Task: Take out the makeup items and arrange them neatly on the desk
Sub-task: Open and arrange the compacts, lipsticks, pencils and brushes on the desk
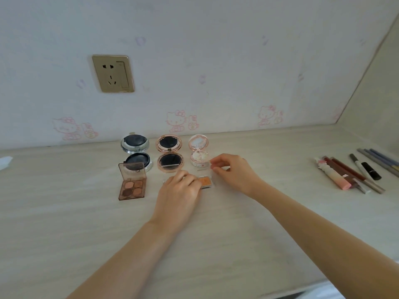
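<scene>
Two bare forearms reach in from the near edge over the pale wood-grain counter [64, 223]. Left hand [179, 190] lies palm down, fingers curled onto the left side of a small clear case with an orange pan [206, 181], holding it against the counter. Right hand [234, 172] is just right of and behind it, thumb and forefinger pinched on the edge of the case's clear lid [205, 168], which stands raised; lid is see-through, outline hard to make out. Left of the hands, a brown four-pan eyeshadow palette [132, 186] lies open, lid up. Behind, a row of three open round compacts near the wall: silver compact [136, 153] at left, rose-gold compact [169, 153] in the middle, small pink floral compact [199, 151] at right, just beyond the right fingertips. Far right, a cluster of lip glosses, pens and pencils [354, 171] lies side by side, well apart from the compacts. White scrap [5, 161] at the far left edge. Wall behind has cartoon-cat wallpaper [216, 72] and a gold power socket [113, 73].
</scene>
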